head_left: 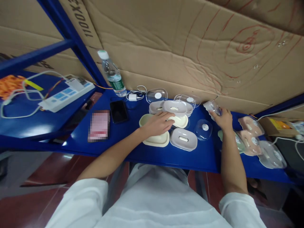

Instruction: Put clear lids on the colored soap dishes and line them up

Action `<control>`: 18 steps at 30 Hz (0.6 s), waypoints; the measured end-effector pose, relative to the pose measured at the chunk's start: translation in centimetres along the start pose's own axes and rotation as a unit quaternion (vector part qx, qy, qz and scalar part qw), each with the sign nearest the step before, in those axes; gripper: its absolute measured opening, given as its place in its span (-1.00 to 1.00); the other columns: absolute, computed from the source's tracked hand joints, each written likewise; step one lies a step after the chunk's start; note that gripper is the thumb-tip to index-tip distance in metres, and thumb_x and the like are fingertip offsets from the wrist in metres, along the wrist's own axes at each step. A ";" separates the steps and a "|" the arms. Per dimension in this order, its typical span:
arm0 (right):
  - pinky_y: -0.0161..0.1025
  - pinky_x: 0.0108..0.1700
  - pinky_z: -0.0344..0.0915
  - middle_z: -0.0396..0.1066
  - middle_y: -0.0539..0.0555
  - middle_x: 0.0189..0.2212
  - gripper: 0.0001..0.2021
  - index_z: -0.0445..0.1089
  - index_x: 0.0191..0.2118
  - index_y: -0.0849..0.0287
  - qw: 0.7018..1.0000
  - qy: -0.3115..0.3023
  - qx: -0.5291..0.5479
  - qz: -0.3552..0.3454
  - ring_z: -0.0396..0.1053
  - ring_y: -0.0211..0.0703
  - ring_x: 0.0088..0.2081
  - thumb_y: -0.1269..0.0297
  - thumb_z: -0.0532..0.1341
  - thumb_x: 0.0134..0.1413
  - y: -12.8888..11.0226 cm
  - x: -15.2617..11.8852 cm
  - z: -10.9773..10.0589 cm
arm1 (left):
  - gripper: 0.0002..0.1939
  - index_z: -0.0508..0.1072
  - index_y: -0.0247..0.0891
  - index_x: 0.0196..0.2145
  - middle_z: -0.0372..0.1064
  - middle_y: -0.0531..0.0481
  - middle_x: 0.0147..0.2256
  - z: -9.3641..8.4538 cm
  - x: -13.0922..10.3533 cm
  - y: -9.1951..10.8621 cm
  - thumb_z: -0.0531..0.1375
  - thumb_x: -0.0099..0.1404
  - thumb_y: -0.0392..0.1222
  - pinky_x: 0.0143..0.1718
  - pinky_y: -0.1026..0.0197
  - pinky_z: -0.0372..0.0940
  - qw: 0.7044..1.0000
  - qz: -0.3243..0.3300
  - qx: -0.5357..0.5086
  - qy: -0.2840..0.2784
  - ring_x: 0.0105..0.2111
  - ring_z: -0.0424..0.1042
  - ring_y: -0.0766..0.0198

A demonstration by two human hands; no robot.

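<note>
My left hand (158,123) lies with fingers stretched out over a cluster of soap dishes, its fingertips at a grey dish (178,109) and a cream dish (181,121). Under and beside that hand are more cream dishes, one of them an oval cream dish (156,140). Another grey dish (190,139), with a slotted insert, sits just to the right. Off to the right, my right hand (222,119) is closed on a pale soap dish with a clear lid (211,107), partly hidden by the fingers.
Clear lids (152,97) lie behind the dishes, and one clear lid (203,130) lies between my hands. Lidded pink dishes (249,142) and a green dish (239,145) stand at right. A water bottle (115,79), phone (118,111) and power strip (66,96) are at left.
</note>
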State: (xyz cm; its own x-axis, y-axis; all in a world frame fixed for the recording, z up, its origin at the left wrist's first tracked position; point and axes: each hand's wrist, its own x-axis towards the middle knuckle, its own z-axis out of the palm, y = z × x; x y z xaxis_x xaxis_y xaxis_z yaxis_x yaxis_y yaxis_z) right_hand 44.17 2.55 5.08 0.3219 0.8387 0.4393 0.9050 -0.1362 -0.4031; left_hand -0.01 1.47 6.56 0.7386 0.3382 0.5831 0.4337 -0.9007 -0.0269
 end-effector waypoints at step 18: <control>0.31 0.47 0.25 0.35 0.16 0.43 -0.29 0.32 0.47 -0.11 0.913 -0.122 0.180 -0.346 0.32 0.30 0.43 -0.21 0.32 0.32 -18.4 -4.1 -3.1 | 0.22 -0.33 0.05 0.61 -0.10 -0.34 0.56 0.9 0.6 -0.6 0.38 0.35 0.34 0.11 -0.17 0.58 0.833 -0.236 -0.485 0.124 0.31 0.44 -0.21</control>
State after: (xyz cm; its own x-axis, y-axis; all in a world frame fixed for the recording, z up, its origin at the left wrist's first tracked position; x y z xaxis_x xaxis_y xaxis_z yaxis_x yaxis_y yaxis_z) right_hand 27.10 -0.09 13.18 -0.4033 0.7571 0.5139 0.7037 0.6156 -0.3547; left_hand 0.63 2.40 6.22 0.4227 0.7580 0.4967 -0.0638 -0.5219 0.8506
